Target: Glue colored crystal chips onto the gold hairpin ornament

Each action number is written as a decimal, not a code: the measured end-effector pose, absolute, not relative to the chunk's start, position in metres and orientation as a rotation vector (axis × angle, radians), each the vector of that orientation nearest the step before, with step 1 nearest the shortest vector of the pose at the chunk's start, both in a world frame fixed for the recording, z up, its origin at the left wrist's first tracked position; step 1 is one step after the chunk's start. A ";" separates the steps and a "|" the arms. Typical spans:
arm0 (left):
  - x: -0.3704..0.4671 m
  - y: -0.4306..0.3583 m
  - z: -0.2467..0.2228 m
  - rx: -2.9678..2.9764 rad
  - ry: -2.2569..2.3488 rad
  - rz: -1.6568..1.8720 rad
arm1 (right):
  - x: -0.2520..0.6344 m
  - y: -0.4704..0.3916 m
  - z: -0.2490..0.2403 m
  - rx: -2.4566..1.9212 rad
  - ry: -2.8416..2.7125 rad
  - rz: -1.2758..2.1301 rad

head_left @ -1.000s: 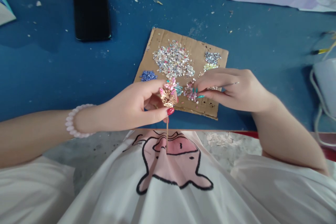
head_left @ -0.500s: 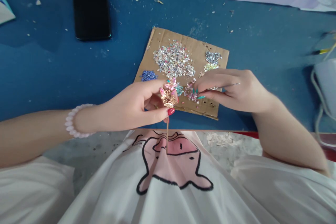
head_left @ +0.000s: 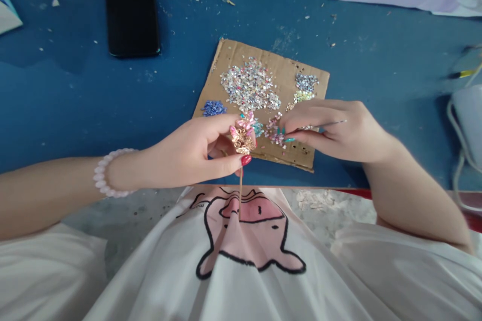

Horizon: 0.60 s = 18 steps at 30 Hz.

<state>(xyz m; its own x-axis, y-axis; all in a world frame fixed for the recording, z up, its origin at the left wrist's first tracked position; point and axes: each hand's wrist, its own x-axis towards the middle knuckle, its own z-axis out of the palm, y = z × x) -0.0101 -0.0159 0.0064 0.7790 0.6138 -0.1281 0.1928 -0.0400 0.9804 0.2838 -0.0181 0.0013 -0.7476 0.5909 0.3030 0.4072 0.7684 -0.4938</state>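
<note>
My left hand (head_left: 188,153) is closed, its thumb and fingers pinching a gold ornament (head_left: 242,141) with pink butterfly-like parts. A thin wooden stick (head_left: 240,193) runs down from beneath the ornament. Over the right part of a cardboard piece (head_left: 209,80), my right hand (head_left: 331,128) is closed on a slim metallic tool (head_left: 333,123), whose exact kind I cannot make out. Its teal-nailed fingertips reach a small pile of pink chips (head_left: 276,133). Beside the ornament lie teal chips (head_left: 258,128), partly hidden by the left hand.
The cardboard also bears a large pile of silvery chips (head_left: 248,83), blue chips (head_left: 214,108), dark grey-blue chips (head_left: 307,82) and yellowish chips (head_left: 302,96). A black phone (head_left: 131,12) lies at the upper left of the blue table (head_left: 181,80). A grey box with a cable (head_left: 469,120) stands at right.
The slim tool has shifted very slightly in my right hand. Both hands and the ornament otherwise stay in place.
</note>
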 end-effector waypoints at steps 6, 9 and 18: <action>-0.009 -0.016 0.006 1.602 0.652 0.369 | 0.285 -0.019 0.002 -0.740 -2.515 0.530; -0.009 -0.016 0.005 1.603 0.654 0.363 | 0.285 -0.019 0.001 -0.786 -2.514 0.562; -0.009 -0.016 0.006 1.597 0.655 0.368 | 0.281 -0.016 -0.001 -0.760 -2.497 0.571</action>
<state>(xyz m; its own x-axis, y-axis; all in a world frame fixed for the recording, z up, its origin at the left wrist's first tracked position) -0.0094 -0.0165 0.0061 0.7839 0.6051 -0.1389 0.1961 -0.0290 0.9802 0.2812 -0.0160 -0.0012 -0.7388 0.5995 0.3080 0.4061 0.7607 -0.5064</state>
